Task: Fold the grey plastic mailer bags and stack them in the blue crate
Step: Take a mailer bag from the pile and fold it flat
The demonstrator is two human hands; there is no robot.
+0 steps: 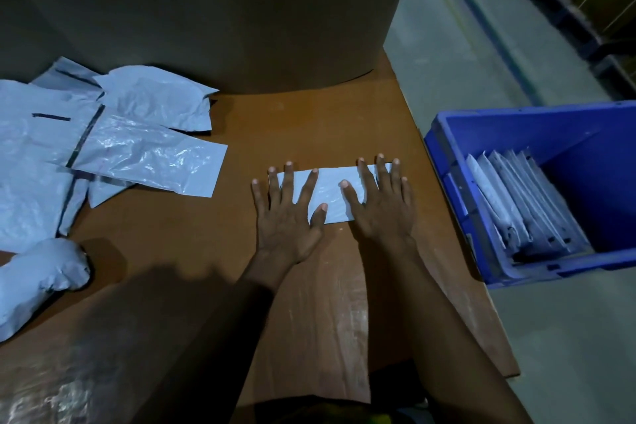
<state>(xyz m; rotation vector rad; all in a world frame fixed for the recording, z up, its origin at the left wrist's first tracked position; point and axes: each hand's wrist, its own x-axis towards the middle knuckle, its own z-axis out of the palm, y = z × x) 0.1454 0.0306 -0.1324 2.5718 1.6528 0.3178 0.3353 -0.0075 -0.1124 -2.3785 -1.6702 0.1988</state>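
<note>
left hand (285,220) and right hand (380,213) palm-down, fingers (287,179) spread straight, pressing one folded mailer bag (332,188) flat on cardboard (309,120); about six folded bags (523,203) leaning in blue crate (585,138)

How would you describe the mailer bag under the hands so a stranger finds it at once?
Find the brown cardboard surface beside the blue crate. Near its middle a grey mailer bag lies under the left hand and right hand. Unlike the crumpled pile further left, it is a neat strip.

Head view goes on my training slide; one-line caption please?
Left hand and right hand press a folded grey mailer flat on the table, blue crate alongside.
</note>
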